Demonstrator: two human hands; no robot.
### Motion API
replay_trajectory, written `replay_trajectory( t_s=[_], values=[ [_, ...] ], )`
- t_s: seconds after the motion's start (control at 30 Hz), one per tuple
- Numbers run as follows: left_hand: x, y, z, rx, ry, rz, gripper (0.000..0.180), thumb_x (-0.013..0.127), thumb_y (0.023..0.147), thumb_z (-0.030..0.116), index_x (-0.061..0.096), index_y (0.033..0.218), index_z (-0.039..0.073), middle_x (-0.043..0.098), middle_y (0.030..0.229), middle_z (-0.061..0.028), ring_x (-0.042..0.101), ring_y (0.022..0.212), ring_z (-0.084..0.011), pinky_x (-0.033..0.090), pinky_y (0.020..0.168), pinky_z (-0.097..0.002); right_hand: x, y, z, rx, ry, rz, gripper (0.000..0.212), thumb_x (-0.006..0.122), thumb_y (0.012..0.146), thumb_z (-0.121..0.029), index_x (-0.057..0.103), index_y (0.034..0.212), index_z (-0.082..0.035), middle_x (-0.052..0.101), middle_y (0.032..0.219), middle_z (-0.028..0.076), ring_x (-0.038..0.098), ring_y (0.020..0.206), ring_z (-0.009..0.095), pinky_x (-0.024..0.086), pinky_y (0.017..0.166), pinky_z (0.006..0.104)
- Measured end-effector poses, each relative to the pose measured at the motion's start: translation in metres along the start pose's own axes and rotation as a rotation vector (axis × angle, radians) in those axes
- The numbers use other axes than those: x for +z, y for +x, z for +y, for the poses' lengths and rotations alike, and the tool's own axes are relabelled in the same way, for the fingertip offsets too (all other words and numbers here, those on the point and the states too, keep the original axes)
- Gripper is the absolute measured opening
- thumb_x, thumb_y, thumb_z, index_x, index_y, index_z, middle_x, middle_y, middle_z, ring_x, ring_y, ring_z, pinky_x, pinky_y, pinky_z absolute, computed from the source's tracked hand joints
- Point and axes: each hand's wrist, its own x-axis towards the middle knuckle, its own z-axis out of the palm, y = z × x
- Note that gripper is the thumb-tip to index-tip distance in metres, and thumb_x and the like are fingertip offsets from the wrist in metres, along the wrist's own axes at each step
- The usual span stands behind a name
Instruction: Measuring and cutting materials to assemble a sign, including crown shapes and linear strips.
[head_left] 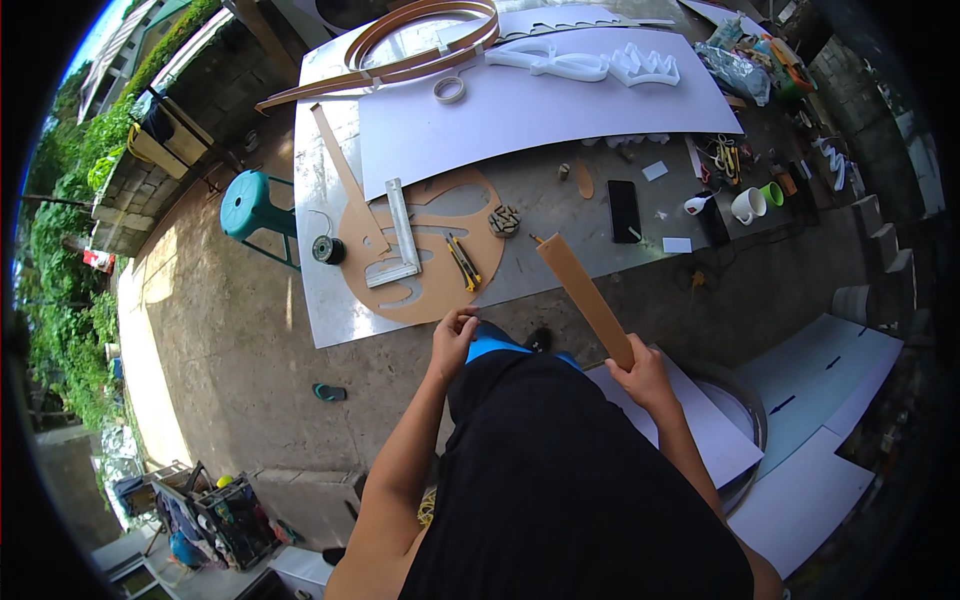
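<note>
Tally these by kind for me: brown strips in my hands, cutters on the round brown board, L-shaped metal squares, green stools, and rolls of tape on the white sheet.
Brown strip in the right hand: 1
Cutters: 2
L-shaped metal square: 1
Green stool: 1
Roll of tape: 1
Total: 6

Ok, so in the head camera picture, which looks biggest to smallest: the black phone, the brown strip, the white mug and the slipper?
1. Brown strip, held in the right hand
2. Black phone
3. White mug
4. Slipper; it's down on the floor, so distance may shrink it
</note>
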Motion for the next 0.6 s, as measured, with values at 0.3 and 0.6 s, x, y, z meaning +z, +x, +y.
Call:
replay_trajectory(
  t_s=[0.3,0.6],
  values=[
    [0.071,0.01,0.144,0.31,-0.11,-0.216,0.044,0.059,0.099,0.012,0.049,0.142,0.006,0.064,0.104,-0.0057,0.06,0.086,-0.0092,0.053,0.079,-0.0264,0.008,-0.007,0.0,0.002,0.015,-0.043,0.032,0.074,0.081,-0.017,0.059,0.105,-0.002,0.069,0.084,0.023,0.07,0.084,0.041,0.053,0.071,0.0447],
    [0.079,-0.001,0.131,0.304,-0.005,-0.136,0.036,0.062,0.097,0.008,0.058,0.132,0.006,0.061,0.101,-0.0034,0.062,0.089,-0.01,0.052,0.081,-0.0266,0.01,-0.01,0.011,0.005,-0.01,-0.058,0.035,0.075,0.081,-0.019,0.06,0.108,-0.003,0.069,0.086,0.023,0.068,0.086,0.042,0.053,0.071,0.0462]
  ],
)
